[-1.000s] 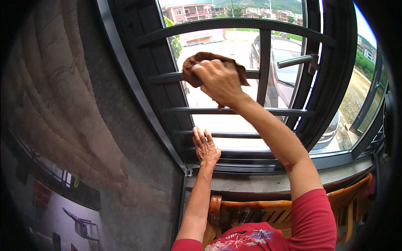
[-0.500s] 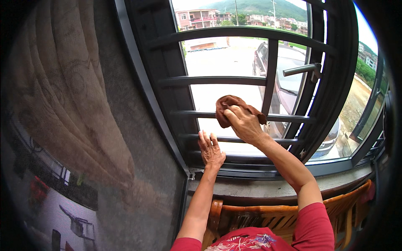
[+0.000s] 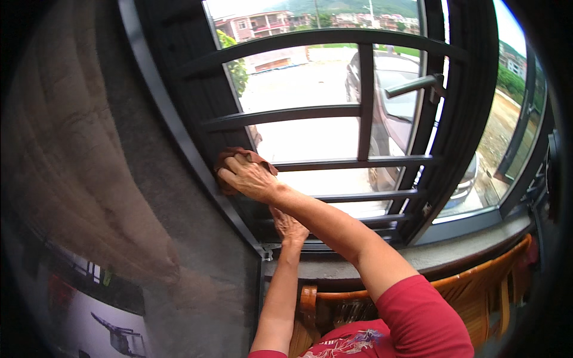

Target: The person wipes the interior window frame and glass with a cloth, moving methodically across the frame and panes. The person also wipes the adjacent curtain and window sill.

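Observation:
My right hand (image 3: 253, 179) is closed on a crumpled brown cloth (image 3: 243, 156). It presses the cloth against the left end of a horizontal bar, where it meets the dark frame of the window grille (image 3: 286, 114). Lower down, my left hand (image 3: 290, 227) rests by the lowest bars. Its visible fingers look stretched out, and it holds nothing that I can see. My right forearm crosses in front of it and covers its fingertips.
A window handle (image 3: 412, 86) sticks out at the upper right. Below the grille runs a grey sill (image 3: 334, 268), with a wooden slatted chair (image 3: 352, 295) in front of it. On the left is a mesh screen (image 3: 191, 250) with a pale curtain (image 3: 113, 197) showing through. A car (image 3: 399, 101) stands outside.
My right hand has carried the cloth left from the middle of the grille to its left frame. The right forearm now crosses over my left hand, which stays low. The view has shifted slightly.

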A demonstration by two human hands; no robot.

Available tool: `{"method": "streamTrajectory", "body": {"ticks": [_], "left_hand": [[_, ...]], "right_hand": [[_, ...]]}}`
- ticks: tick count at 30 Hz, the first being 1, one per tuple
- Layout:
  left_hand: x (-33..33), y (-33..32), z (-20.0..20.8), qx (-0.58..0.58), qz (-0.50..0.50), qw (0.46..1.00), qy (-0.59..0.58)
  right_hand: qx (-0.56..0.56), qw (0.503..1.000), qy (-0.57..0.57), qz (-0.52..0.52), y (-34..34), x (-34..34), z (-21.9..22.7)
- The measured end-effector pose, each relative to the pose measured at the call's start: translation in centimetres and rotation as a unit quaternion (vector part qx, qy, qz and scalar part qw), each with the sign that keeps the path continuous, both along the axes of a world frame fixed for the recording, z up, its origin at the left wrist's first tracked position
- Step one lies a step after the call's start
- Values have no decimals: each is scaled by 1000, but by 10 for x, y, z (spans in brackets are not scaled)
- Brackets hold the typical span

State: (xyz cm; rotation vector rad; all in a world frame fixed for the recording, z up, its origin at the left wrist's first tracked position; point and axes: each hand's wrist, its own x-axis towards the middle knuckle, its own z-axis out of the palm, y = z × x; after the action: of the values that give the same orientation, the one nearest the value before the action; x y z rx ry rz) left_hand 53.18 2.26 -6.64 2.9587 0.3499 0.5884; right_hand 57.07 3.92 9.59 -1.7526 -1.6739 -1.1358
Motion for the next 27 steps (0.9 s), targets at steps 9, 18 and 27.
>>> {"method": "streamTrajectory", "body": {"ticks": [9,18,27], "left_hand": [[-12,-8,13,32,2,988,-151],[-17,-8,17,34,12,995,-92],[-16,-5,16,30,0,990,-137]], "right_hand": [[43,986,4,-158,-116,18,-18],[40,960,34,-275,-167,5,-23],[65,979,-130,-146,-170,20,-40]]}}
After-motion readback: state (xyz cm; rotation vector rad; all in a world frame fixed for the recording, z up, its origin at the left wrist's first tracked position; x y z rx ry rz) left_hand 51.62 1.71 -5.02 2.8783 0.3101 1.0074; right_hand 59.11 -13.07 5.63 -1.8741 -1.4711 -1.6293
